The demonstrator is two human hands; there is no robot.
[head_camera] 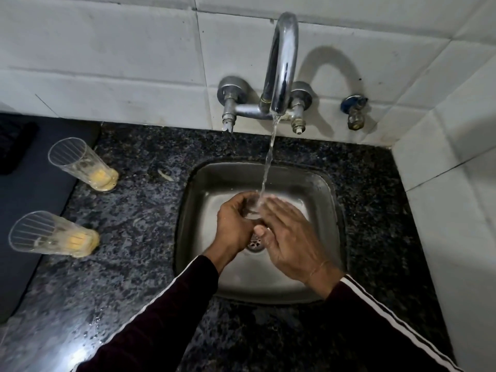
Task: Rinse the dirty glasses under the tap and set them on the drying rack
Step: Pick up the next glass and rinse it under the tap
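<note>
Setting: speckled dark granite counter [139, 200] below a white tiled wall, with a square steel sink [319, 189] set into it toward the right.
Tap: chrome swan-neck spout [281, 63] on the far wall, running; its stream [268, 162] falls straight into the glass being rinsed.
Glass in hand: a clear tumbler [252, 208] held over the middle of the sink, above the drain, mouth up to the water (mostly hidden by the hands).
Left hand: left hand [233, 224] has its fingers curled round the tumbler's left side and carries it.
Right hand: right hand [290, 237] lies against the tumbler's right side with fingers straight and together, thumb near the base; it presses or rubs rather than clasps.
Waiting glasses: two ribbed tumblers stand on the counter at far left, one farther [80, 165], one nearer [51, 234], both with yellow residue at the bottom.
Mat: a dark mat [26, 200] lies at the left edge; whether it serves as the drying rack I cannot tell.
Risk: wet glass held by one curled hand only; a slip would likely drop it onto the steel basin and crack it.
Risk two: the stream hitting the rim could splash onto the counter and sleeves.
</note>
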